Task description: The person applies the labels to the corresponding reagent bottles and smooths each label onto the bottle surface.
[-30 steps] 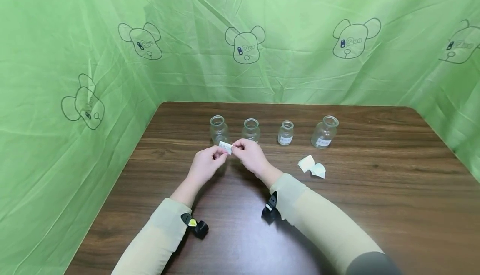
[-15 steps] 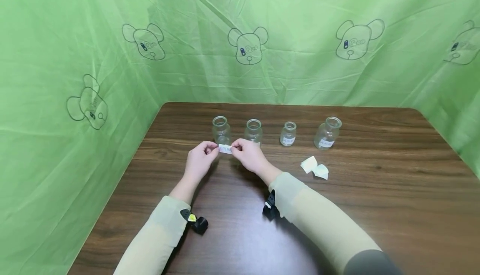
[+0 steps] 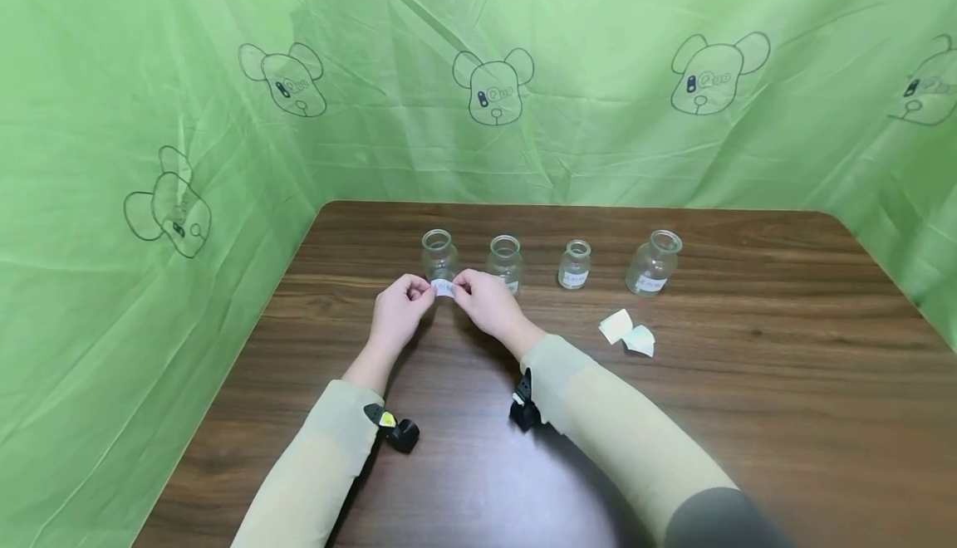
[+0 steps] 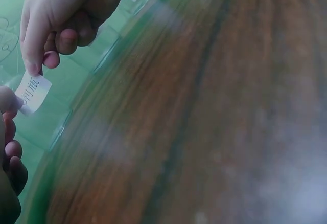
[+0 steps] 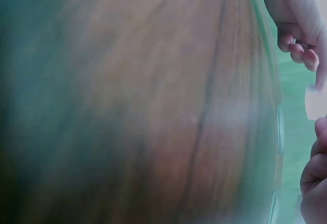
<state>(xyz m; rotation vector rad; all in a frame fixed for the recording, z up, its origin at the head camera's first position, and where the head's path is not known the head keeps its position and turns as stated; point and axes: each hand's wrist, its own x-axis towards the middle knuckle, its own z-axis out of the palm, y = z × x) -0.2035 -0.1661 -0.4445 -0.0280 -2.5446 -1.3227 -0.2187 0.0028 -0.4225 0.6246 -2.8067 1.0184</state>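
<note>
A small white printed label (image 3: 443, 287) is stretched between my hands at the lower front of the leftmost clear glass bottle (image 3: 439, 256). My left hand (image 3: 399, 310) pinches its left end between thumb and forefinger, and my right hand (image 3: 490, 305) pinches the right end. In the left wrist view the label (image 4: 36, 92) bows slightly, with printed characters on it. Whether it touches the glass I cannot tell. Just behind my right hand stands a second glass bottle (image 3: 505, 257), partly covered by that hand, with a white label low on it.
A smaller labelled bottle (image 3: 574, 262) and a wider labelled bottle (image 3: 654, 261) continue the row to the right. Two white paper scraps (image 3: 626, 333) lie in front of them on the brown wooden table (image 3: 785, 382). A green curtain (image 3: 568, 149) surrounds the back and sides.
The label was tilted in my fingers, then levelled out. Both hands have since moved forward slightly with it, up to the leftmost bottle's front. The bottles and scraps stayed put.
</note>
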